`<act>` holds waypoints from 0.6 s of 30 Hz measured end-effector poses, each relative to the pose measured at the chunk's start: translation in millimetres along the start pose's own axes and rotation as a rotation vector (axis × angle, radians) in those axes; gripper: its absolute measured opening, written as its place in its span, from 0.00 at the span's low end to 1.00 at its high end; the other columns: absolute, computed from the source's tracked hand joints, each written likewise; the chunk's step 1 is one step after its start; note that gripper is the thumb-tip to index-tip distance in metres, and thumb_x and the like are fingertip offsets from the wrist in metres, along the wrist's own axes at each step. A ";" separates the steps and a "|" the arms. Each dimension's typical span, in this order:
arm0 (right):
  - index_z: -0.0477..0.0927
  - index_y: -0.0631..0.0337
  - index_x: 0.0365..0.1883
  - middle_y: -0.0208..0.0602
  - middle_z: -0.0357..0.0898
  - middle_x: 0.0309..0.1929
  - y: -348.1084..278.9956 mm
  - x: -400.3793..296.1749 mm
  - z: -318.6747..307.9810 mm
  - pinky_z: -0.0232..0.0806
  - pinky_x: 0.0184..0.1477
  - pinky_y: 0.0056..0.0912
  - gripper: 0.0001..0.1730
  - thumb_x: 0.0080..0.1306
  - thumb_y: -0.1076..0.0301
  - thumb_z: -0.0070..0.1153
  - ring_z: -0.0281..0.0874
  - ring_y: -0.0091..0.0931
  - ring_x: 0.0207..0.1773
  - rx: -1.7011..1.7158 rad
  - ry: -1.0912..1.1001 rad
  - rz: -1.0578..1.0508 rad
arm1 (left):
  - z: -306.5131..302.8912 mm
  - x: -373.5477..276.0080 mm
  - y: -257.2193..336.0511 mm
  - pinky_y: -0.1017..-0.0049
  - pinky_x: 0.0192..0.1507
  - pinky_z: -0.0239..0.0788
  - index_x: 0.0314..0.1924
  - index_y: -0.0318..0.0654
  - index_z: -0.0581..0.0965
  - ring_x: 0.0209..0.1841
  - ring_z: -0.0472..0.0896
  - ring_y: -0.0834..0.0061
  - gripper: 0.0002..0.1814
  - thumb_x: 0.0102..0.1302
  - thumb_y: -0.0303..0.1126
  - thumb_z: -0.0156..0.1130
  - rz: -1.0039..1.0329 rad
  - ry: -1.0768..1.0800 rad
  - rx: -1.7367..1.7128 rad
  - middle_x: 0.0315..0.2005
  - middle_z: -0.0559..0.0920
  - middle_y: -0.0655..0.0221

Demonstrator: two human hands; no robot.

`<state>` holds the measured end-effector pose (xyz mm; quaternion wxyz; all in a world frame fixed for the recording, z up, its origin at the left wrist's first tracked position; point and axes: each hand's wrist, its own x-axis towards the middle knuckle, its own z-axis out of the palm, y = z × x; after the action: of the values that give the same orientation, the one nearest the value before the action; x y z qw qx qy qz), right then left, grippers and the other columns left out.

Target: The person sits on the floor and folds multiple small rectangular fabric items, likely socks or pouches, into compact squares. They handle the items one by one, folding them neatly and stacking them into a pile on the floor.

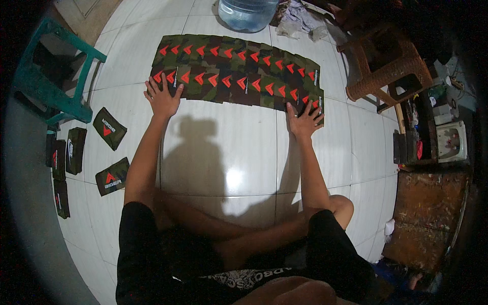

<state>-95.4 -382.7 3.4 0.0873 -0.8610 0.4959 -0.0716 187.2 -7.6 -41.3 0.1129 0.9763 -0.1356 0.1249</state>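
Note:
Overlapping camouflage fabric pieces with red arrow-like prints [244, 57] lie in two long, slightly curved rows on the white tiled floor [236, 152]. My left hand [164, 97] lies with spread fingers over the left end of the nearer row. At that row's right end, my right hand [305, 120] rests with its fingers apart on the lower edge. Neither hand grips a piece. Two single camouflage pieces [109, 129] lie apart to the left of my left forearm, and both bear a red print and white lettering.
Folded stacks of camouflage fabric [76, 150] sit farther left, below a green plastic stool [82, 80]. A large water bottle [248, 15] stands beyond the rows. On the right are a brown woven-pattern stool [375, 72] and a worn wooden board [427, 217].

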 end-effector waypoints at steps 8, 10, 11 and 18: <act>0.38 0.57 0.81 0.61 0.29 0.81 -27.5 10.2 4.7 0.20 0.73 0.75 0.78 0.46 0.06 0.36 0.20 0.55 0.82 -0.083 -0.108 0.180 | -12.5 -2.0 33.8 0.43 0.75 0.19 0.78 0.35 0.44 0.79 0.30 0.40 0.71 0.52 0.87 0.41 -0.183 -0.174 0.049 0.75 0.38 0.33; 0.38 0.57 0.81 0.61 0.29 0.81 -27.8 7.1 9.0 0.19 0.73 0.75 0.78 0.46 0.06 0.36 0.19 0.55 0.82 -0.098 -0.114 0.176 | -13.1 -6.0 32.7 0.44 0.75 0.18 0.78 0.34 0.44 0.79 0.30 0.40 0.72 0.51 0.88 0.41 -0.190 -0.189 0.052 0.75 0.38 0.33; 0.38 0.57 0.81 0.61 0.28 0.81 -25.8 5.6 9.3 0.19 0.73 0.75 0.78 0.46 0.06 0.35 0.19 0.55 0.82 -0.098 -0.116 0.179 | -13.0 -10.4 33.4 0.45 0.75 0.17 0.78 0.33 0.43 0.79 0.30 0.41 0.73 0.50 0.88 0.41 -0.187 -0.185 0.035 0.75 0.37 0.33; 0.37 0.57 0.81 0.61 0.28 0.81 -20.0 -15.5 0.5 0.16 0.72 0.76 0.77 0.48 0.06 0.34 0.17 0.55 0.82 -0.069 -0.151 0.195 | -22.8 -36.9 35.5 0.45 0.75 0.17 0.78 0.31 0.44 0.79 0.30 0.40 0.73 0.51 0.88 0.42 -0.217 -0.180 -0.005 0.75 0.37 0.33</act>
<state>-86.2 -359.4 6.8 0.1014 -0.8142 0.5714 0.0193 137.6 -26.3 -23.3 0.1155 0.9923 -0.0391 0.0236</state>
